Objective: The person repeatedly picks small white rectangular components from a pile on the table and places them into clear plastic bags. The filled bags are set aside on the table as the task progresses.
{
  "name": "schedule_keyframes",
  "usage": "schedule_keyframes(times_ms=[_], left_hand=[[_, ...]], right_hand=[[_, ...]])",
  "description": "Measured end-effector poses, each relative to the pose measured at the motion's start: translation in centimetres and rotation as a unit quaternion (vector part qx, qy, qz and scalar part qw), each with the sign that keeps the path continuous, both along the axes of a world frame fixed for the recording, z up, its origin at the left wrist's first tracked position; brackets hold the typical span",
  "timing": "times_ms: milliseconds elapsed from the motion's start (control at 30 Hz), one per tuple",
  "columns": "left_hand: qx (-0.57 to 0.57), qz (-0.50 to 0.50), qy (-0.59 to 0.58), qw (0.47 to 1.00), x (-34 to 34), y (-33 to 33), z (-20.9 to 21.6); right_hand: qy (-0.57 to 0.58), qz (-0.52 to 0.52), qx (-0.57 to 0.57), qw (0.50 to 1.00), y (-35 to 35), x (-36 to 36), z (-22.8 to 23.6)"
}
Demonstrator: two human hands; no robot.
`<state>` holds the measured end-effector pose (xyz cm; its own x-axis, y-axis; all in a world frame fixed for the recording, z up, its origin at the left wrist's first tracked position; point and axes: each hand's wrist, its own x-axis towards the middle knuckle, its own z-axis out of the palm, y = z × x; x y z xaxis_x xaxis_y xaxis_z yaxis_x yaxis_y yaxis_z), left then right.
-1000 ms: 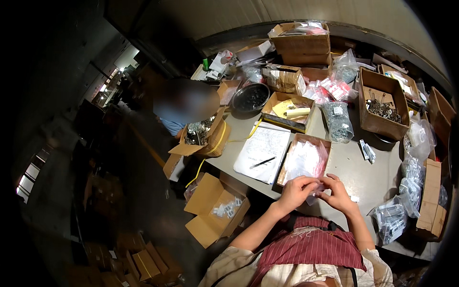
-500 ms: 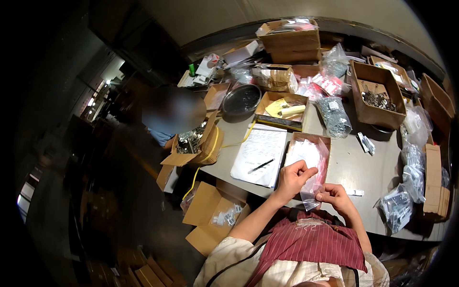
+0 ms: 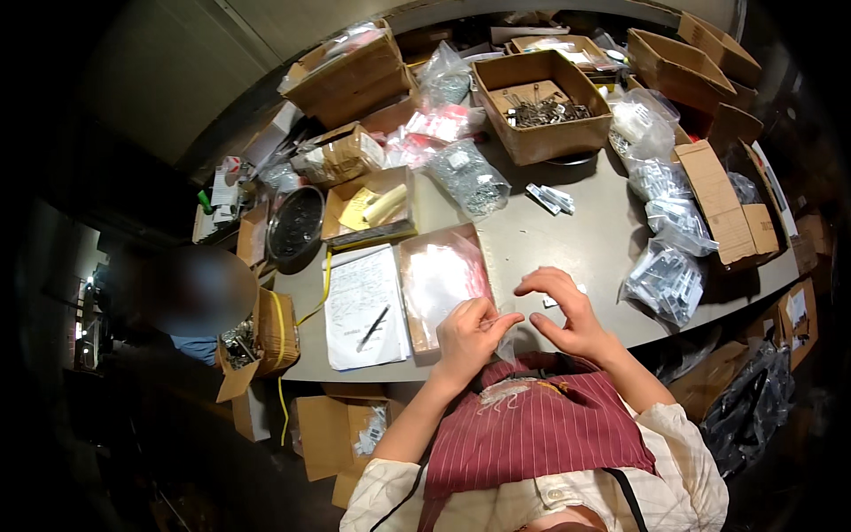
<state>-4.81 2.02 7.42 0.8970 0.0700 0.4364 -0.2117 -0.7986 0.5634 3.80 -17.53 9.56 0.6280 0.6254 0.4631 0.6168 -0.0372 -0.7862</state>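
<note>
My left hand (image 3: 470,339) is closed, thumb and finger pinching a clear plastic bag (image 3: 508,351) that hangs in front of my apron. Beside it, my right hand (image 3: 572,317) is open, fingers curved and apart from the thumb, with nothing visible in it. A small pale metal part (image 3: 550,302) lies on the table, partly hidden behind the right hand's fingers. Just beyond my left hand, a shallow carton (image 3: 417,312) holds clear and pinkish plastic bags (image 3: 448,273).
Left of the carton lie written sheets (image 3: 350,310) with a black pen (image 3: 373,329). Small metal pieces (image 3: 550,199) lie farther back. Bagged parts (image 3: 667,277) line the right side. A carton of metal parts (image 3: 542,133) stands behind. Another person's sleeve (image 3: 195,349) shows at left.
My right hand has let go of the bag and opened, while the left still pinches it. The view has swung to the right, so the table sits farther left.
</note>
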Motion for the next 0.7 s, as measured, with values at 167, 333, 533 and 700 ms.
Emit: schedule_keyframes(times_ms=[167,333,533,700], left_hand=[[-0.04,-0.027,0.012,0.999,1.1,-0.6,-2.0],[-0.001,-0.025,0.031,0.999,0.9,-0.5,-2.0],[0.003,-0.045,0.027,0.999,1.0,-0.6,-2.4],[0.126,0.004,0.019,0.992,1.0,-1.2,-0.6]], right_hand=[[-0.062,0.006,-0.008,0.998,0.2,0.9,-0.1],[-0.048,0.037,-0.039,0.997,-0.5,1.5,-1.0],[-0.053,0.092,-0.154,0.982,-0.8,1.7,-3.1],[-0.108,0.141,-0.271,0.946,-0.8,1.4,-4.8]])
